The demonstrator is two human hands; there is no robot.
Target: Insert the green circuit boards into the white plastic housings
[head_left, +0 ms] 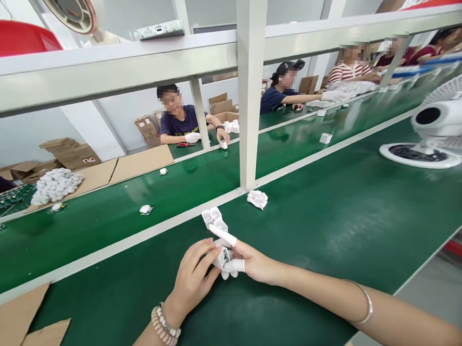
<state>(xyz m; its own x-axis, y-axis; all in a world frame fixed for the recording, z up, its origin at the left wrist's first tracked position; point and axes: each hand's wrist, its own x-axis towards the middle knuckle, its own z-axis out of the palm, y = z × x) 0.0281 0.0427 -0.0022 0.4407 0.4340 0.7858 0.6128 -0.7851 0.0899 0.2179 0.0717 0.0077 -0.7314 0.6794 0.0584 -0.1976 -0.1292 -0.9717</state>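
Observation:
Over the green bench, my left hand (196, 270) grips a small white plastic housing (220, 259) from its left side, with a beaded bracelet at the wrist. A bit of green circuit board (226, 254) shows at the housing's open side. My right hand (251, 259) wears white finger cots and closes on the same housing from the right. Its index finger stretches out above, while thumb and lower fingers are at the piece. Just beyond the fingertips stand several open white housings (213, 217), grouped together. How deep the board sits is hidden by my fingers.
A crumpled white wad (257, 199) lies by the upright post (247, 90). The green conveyor belt (114, 223) carries small white parts (146, 210). A white fan (433, 123) stands right; cardboard (11, 313) lies front left. Several people work across the belt.

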